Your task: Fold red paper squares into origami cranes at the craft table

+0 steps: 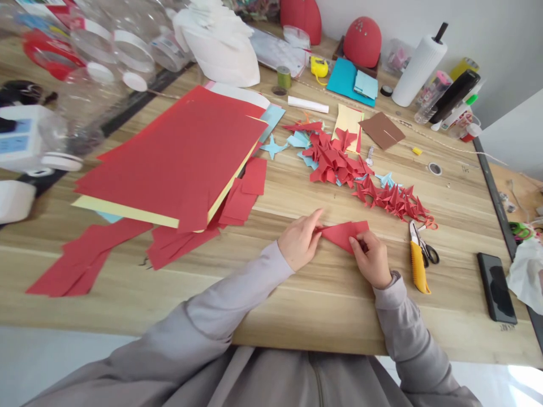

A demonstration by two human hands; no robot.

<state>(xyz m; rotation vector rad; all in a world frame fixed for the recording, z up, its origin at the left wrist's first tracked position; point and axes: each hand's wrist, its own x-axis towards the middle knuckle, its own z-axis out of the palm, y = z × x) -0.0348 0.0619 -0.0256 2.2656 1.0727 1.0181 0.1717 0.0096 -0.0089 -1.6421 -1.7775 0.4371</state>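
Between my hands is a piece of red paper [339, 233], partly folded, with a narrow point at its left end. My left hand [300, 240] pinches that pointed end, its index finger stretched out above. At the wider right end, my right hand [371, 257] grips the paper between thumb and fingers. Just beyond lie folded red paper stars [333, 158] in a heap, mixed with some light blue ones. A row of folded red paper pieces [392, 199] extends to the right of it. A single light blue paper star [274, 147] lies apart to the left.
Large red sheets [178, 152] are stacked at left, with cut red strips [85, 257] before them. A yellow utility knife [419, 265] and black-handled scissors [430, 251] lie right of my hand, then a phone [496, 288]. Clear plastic jars [97, 96] crowd the back left.
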